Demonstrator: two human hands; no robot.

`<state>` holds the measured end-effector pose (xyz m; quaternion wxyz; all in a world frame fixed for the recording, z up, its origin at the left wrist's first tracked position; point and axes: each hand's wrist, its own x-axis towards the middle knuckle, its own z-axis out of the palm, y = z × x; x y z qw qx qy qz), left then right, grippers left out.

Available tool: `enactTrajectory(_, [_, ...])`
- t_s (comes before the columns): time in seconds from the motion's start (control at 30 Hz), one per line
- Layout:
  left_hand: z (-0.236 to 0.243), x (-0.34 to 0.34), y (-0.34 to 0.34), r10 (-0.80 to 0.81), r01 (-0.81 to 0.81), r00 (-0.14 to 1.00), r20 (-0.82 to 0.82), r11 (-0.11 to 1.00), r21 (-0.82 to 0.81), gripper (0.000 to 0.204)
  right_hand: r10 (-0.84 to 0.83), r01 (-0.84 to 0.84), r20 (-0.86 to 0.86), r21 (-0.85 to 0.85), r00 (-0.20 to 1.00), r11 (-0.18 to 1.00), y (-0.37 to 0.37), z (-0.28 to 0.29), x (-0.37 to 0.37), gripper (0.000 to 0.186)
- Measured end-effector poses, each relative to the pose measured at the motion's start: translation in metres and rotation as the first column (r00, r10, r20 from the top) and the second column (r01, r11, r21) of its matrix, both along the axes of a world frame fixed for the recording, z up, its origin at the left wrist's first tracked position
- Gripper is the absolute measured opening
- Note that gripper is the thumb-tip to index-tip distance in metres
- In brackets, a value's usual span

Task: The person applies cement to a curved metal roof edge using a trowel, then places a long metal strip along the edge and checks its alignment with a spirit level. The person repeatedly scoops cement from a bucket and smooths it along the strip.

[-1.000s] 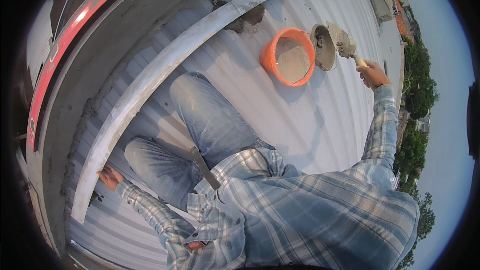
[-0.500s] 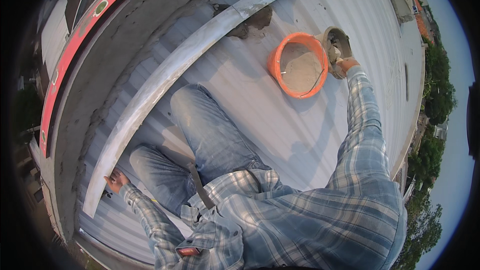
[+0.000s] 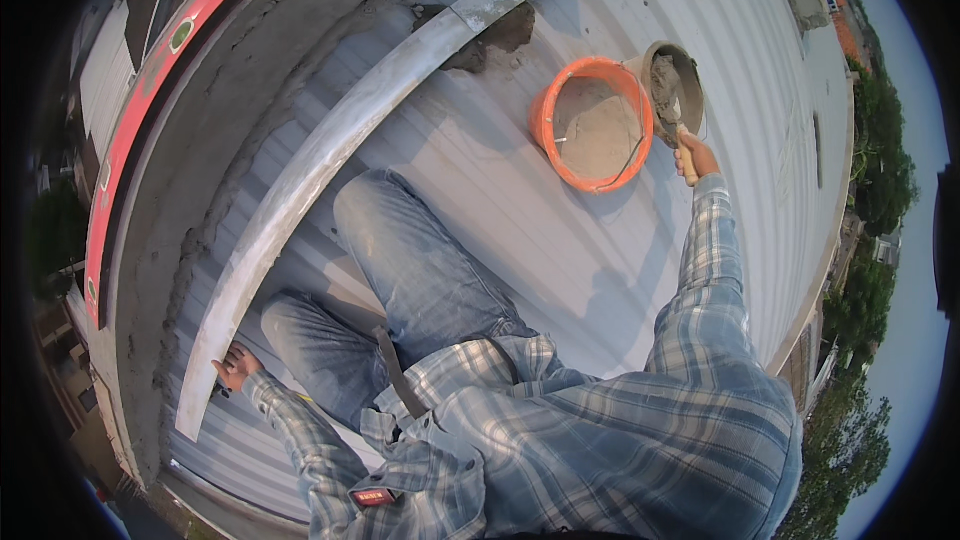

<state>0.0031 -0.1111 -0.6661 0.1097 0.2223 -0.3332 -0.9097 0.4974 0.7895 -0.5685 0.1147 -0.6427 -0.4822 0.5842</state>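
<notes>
My left hand [image 3: 236,368] grips the lower end of a long, pale metal straightedge [image 3: 305,180] lying diagonally over the corrugated roof. In my right hand [image 3: 698,155] is the wooden handle of a trowel [image 3: 682,130], its mortar-caked blade inside a grey bucket [image 3: 690,75]. An orange bucket [image 3: 553,120] with a wire handle stands against the grey one, containing pale grey powder or mix. My bent jeans-clad knees lie between my left hand and the buckets, and a flat metal strip [image 3: 398,370] rests at my waist.
A cement-rendered wall [image 3: 220,65] borders the left, with a red level [image 3: 135,120] along its top. Dark lumps [image 3: 505,35] lie on the corrugated roof [image 3: 480,200] by the straightedge. Beyond the right edge are trees [image 3: 880,160], rooftops and sky.
My right hand has moved left from outside the grey bucket, lowering the trowel into it, then shifted slightly back toward me. My left hand stays on the straightedge. The view has shifted slightly.
</notes>
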Motion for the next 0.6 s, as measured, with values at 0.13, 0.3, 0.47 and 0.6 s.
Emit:
enactTrajectory(0.13, [0.063,0.012,0.133,0.107,-0.104,0.984,0.146,0.994,-0.029,0.018,-0.113,0.114,-0.038,0.005,0.993,0.994,0.000,0.007,0.040,0.028])
enactTrajectory(0.3, [0.024,0.011,0.078,0.063,-0.063,0.997,0.045,0.998,-0.003,0.045,-0.015,-0.007,0.087,0.242,0.996,0.970,0.005,0.065,-0.011,0.031])
enactTrajectory(0.47, [0.010,0.010,0.074,0.019,-0.022,0.999,0.046,0.998,0.066,0.052,0.240,-0.294,0.178,0.431,0.954,0.853,-0.044,0.142,-0.039,0.024])
enactTrajectory(0.6, [0.037,0.004,0.107,-0.074,0.075,0.997,0.020,0.996,-0.051,0.082,0.577,-0.581,0.164,0.454,0.800,0.676,-0.100,0.184,-0.079,0.045])
